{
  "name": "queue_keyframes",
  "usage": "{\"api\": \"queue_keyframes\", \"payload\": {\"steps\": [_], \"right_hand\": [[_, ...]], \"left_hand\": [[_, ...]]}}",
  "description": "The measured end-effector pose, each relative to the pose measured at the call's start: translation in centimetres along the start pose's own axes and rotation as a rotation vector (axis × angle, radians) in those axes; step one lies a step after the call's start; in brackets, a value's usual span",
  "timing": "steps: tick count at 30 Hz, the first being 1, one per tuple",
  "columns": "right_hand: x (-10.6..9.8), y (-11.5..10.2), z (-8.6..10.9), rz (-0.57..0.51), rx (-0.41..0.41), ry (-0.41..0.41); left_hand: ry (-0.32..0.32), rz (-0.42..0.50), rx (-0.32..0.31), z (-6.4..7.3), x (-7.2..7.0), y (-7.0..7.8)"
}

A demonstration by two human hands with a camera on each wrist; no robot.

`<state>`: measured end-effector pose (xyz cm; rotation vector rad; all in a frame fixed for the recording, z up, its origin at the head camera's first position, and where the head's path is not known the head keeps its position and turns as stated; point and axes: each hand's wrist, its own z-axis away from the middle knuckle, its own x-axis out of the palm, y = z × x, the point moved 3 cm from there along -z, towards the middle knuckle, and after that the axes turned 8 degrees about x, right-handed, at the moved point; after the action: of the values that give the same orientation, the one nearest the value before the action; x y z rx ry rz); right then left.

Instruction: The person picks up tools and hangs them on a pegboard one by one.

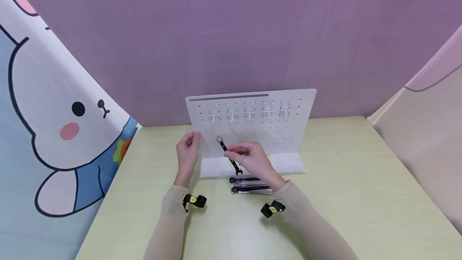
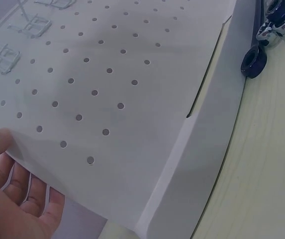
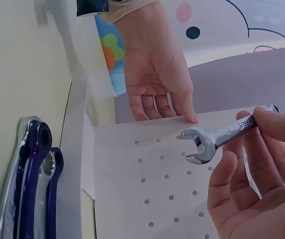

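"Because you reach over the pile (image 1: 248, 189) on the bench (image 1: 346, 179), dipping your arm could knock those tools about."

"And what would spoil your hold?"

"Its slightness, I'd say. Your right grip (image 1: 252, 159) is nearly closed, thumb and forefinger nipping the wrench (image 1: 233, 163) partway along its shank, the other fingers loose. A knock at either end could twist it or make you drop it."

"So where does it lie against your grip?"

"Slantwise through your fingertips, ring end up and to the left, open end down. You have it in front of the board (image 1: 208, 146); whether they touch, I can't tell."

"Your left grip (image 1: 187, 153), too?"

"You pinch the board's left edge there, thumb in front, fingers behind; how firmly doesn't show. Pushing hard could tip or slide the board, if nothing fixes it."

"Anything farther up?"

"Your hooks (image 1: 250, 112), paired wires near the board's top. Their prongs look thin and close-set, so the wrench could snag if you came at them crooked."
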<state>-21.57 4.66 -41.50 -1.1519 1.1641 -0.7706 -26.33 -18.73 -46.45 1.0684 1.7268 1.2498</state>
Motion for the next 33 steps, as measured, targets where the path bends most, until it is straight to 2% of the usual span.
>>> {"api": "queue_keyframes", "payload": {"steps": [5,10,23,33], "right_hand": [[0.2,-0.1,-0.2,-0.027,-0.001,0.016],[0.4,-0.1,-0.4,-0.062,-0.047,0.039],[1.0,0.0,-1.0,-0.116,-0.082,0.02],[1.6,0.1,-1.4,-0.141,-0.08,0.0]], "left_hand": [[-0.004,-0.003,0.005,0.0,0.0,0.0],[-0.003,-0.005,0.002,0.0,-0.1,-0.1],[0.001,-0.012,0.012,-0.1,0.1,-0.1],[0.011,-0.006,0.015,-0.1,0.2,-0.2]]}}
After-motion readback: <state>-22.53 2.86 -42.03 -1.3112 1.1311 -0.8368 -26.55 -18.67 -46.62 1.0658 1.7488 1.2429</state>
